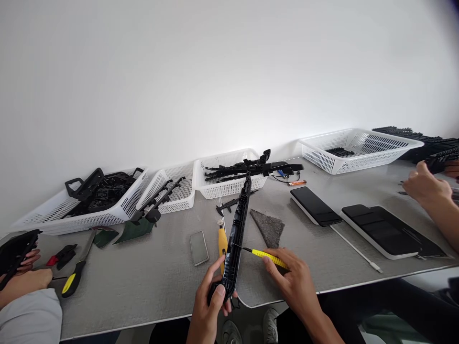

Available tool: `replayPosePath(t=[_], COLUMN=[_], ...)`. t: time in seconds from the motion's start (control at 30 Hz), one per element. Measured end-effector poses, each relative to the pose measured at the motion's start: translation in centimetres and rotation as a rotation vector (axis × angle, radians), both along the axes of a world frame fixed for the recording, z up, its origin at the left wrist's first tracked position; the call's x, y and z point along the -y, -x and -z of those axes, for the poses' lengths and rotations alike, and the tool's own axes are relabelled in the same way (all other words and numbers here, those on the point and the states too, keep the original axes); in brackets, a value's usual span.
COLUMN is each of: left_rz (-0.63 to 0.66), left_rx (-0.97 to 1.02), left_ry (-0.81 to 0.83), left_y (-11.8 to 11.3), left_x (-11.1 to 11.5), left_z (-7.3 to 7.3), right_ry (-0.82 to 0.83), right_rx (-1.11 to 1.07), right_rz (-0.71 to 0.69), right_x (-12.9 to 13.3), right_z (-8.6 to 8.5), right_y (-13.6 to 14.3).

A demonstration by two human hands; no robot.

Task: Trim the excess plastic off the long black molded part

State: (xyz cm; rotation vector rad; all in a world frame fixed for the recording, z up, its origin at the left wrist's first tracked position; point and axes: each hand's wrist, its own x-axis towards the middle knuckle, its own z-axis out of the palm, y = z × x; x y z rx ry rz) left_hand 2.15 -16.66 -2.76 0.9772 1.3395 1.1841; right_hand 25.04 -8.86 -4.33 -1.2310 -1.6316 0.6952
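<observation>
Left hand (208, 303): closed round the near end of a long black plastic part (237, 227), thumb on top, fingers beneath.
Long black plastic part: ribbed channel facing up, slanting away from the left-hand grip; far end overlaps, in view, the black parts at the middle white basket (211, 192). Contact there: cannot tell.
Right hand (296, 277): gripping a yellow-handled pointed tool (269, 257) between thumb and fingers, aimed left.
Tool tip: thin, crossing the channel's right side ahead of the left-hand grip; whether it touches, cannot tell.
Second yellow handle (222, 241): on the grey table (150, 279), just left of the held part and partly hidden by it.
Grey rectangular case (199, 248): lying flat, ahead and left of the left-hand grip.
Caliper (227, 206): farther ahead, passing behind the held part.
Dark grey cloth (268, 227): roughly triangular, just beyond the right-hand grip.
Smartphone (317, 205): atop a white box, ahead and right of the right hand.
Co-workers: a hand (34, 279) holding a black part, far left of both grips; another person's hand (428, 188), far right.
</observation>
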Motion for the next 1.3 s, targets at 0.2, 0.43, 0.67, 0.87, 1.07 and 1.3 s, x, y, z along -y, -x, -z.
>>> replayPosePath(t=[0.2,0.43,0.67,0.87,1.07,1.3], left_rz=[0.103,0.199,0.230,0.195,0.103,0.026], left_rx=[0.079,0.146,0.177,0.164,0.146,0.078], left_ry=[-0.077,-0.150,-0.131,-0.071,-0.034,-0.034], left_y=[1.1,1.9,2.0,2.0,1.3,1.7], left_x=[-0.4,-0.4,-0.7,-0.6,-0.4,-0.5], left_z=[0.7,1.0,1.1,0.6,0.0,1.8], right_ry=[0.024,0.015,0.043,0.042,-0.002,-0.038], right_rx=[0.014,0.027,0.030,0.079,0.140,0.132], right_rz=[-0.051,-0.118,-0.169,-0.240,-0.344,-0.354], right_x=[0.1,0.0,0.1,0.2,0.2,0.4], right_z=[-0.1,-0.3,-1.0,-1.1,-1.0,-0.8], right_y=[-0.1,-0.2,-0.3,-0.4,-0.4,-0.4])
